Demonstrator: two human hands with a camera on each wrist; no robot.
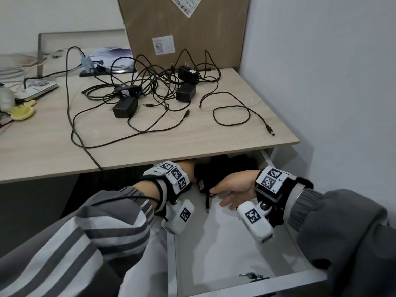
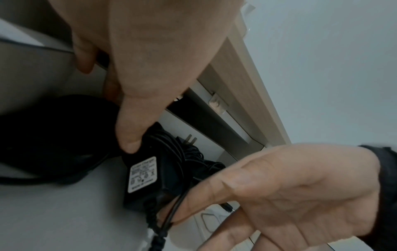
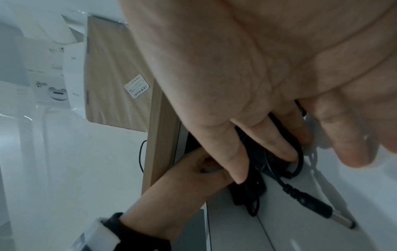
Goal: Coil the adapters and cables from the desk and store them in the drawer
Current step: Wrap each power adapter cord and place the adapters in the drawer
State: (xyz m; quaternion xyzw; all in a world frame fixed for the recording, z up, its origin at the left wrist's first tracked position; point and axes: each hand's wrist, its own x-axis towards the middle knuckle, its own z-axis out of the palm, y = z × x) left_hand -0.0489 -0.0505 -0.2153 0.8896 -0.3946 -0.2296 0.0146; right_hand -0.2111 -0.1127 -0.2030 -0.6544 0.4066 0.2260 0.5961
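Observation:
A black adapter [image 1: 203, 185] with its cable wound round it is at the back of the open white drawer [image 1: 252, 285]. My left hand [image 1: 190, 171] reaches under the desk edge and grips the adapter [image 2: 150, 171], its thumb [image 2: 128, 135] pressed on the body above the white label. My right hand [image 1: 232, 189] lays straight fingers [image 3: 264, 141] across the coil, thumb apart. The cable's barrel plug [image 3: 322, 211] hangs loose onto the drawer floor. A tangle of several black cables and adapters [image 1: 154, 86] lies on the desk [image 1: 42, 142].
Dark items [image 1: 233, 162] sit deep in the drawer under the desk top. A cardboard box [image 1: 182, 28] leans against the wall behind the tangle. A yellow brush [image 1: 22, 112] and papers lie at the desk's left. A wall [image 1: 332, 82] closes the right side.

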